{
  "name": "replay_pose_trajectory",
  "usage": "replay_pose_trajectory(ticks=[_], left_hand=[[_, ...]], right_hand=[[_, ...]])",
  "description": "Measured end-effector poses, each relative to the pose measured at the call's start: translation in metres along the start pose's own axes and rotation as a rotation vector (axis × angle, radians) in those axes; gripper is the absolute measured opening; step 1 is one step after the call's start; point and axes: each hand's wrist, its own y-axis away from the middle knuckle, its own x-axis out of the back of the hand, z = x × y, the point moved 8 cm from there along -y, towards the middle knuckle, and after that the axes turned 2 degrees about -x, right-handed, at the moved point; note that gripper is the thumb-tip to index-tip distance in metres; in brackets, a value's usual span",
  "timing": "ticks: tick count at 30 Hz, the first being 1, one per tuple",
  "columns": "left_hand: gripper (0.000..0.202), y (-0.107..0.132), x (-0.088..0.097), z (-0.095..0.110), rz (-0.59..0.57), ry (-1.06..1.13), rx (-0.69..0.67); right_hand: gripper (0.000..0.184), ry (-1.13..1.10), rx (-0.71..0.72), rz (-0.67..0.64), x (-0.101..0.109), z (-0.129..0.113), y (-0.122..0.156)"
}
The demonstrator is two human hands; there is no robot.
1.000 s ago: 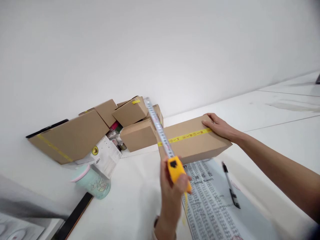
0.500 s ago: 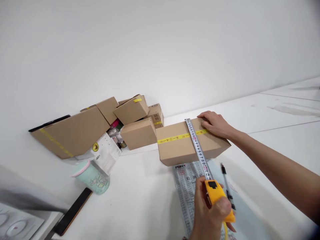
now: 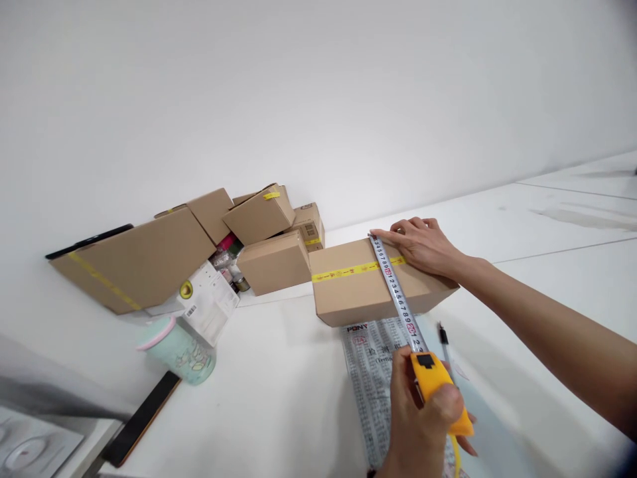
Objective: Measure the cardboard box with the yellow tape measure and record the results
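A closed cardboard box with yellow printed tape lies on the white table. Across its top runs the metal blade of a yellow tape measure, the hooked end at the box's far edge. My left hand is wrapped around the tape measure's case, thumb on top, in front of the box. My right hand lies on the box's far right part, fingers stretched out. Its index finger touches the blade's far end. Under the box's near side is a printed sheet, with a black-and-clear pen beside the tape measure.
Several cardboard boxes are piled at the back left against the wall. Nearer stand a white carton with an avocado picture and a mint-green cup with a pink rim. A long black object lies at the near left.
My right hand's index finger has reached left to the blade's end at the far edge. My left hand has shifted slightly right with the tape measure. The view has moved slightly.
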Motion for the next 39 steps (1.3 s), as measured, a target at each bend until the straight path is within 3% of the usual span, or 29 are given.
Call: replay_pose_trajectory(ticks=[4, 11, 24, 29, 32, 35, 39], left_hand=[[0.061, -0.002, -0.002, 0.002, 0.006, 0.002, 0.001], [0.070, 0.003, -0.001, -0.013, -0.001, -0.021, 0.042], [0.065, 0.005, -0.005, -0.007, -0.033, -0.015, 0.026], [0.069, 0.004, -0.004, -0.013, -0.014, -0.007, 0.047], [0.075, 0.013, 0.003, -0.012, 0.057, -0.038, 0.029], [0.084, 0.028, 0.025, 0.015, 0.177, -0.081, -0.155], [0.071, 0.050, 0.082, 0.091, 0.421, -0.135, -0.615]], right_hand=[[0.059, 0.011, -0.011, -0.008, -0.001, 0.000, -0.001], [0.057, 0.030, -0.034, -0.012, 0.002, -0.002, 0.000], [0.055, -0.017, -0.037, 0.041, 0.001, -0.002, 0.001], [0.053, -0.043, -0.054, 0.004, 0.002, -0.002, 0.002], [0.054, -0.075, -0.113, 0.030, 0.006, 0.001, 0.006], [0.056, -0.144, -0.227, 0.054, 0.010, 0.006, 0.016], [0.057, -0.313, -0.289, 0.102, 0.020, -0.002, 0.040]])
